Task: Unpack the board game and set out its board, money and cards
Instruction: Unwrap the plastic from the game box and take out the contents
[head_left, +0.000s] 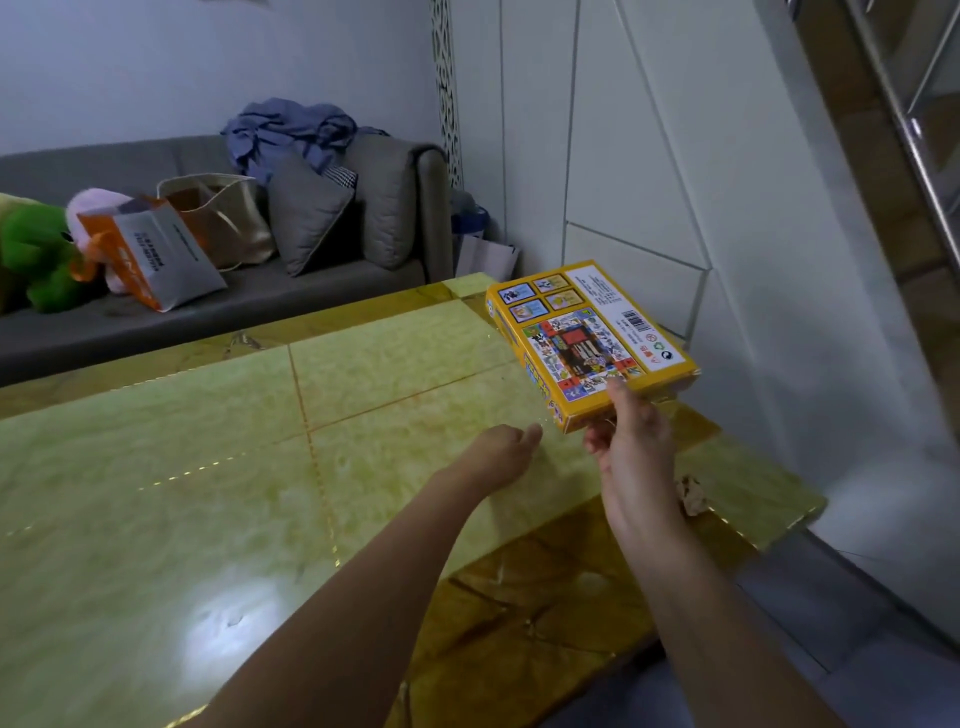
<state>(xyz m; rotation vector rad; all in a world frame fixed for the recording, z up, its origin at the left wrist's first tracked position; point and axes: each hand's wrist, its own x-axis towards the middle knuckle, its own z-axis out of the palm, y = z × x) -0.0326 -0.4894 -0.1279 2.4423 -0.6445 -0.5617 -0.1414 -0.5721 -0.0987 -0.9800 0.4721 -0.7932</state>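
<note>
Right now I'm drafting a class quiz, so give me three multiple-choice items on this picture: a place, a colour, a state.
1. Where is the board game box? A held above the table's right edge; B on the floor; C in a drawer.
2. The plush toy at the sofa's left end is: A red; B green; C black.
3. The box is: A torn apart; B open, board out; C closed, barcode side up.
Answers: A, the right hand grips its near edge in the air; B, its fur is bright green; C, it looks shut, barcode facing up.
</note>
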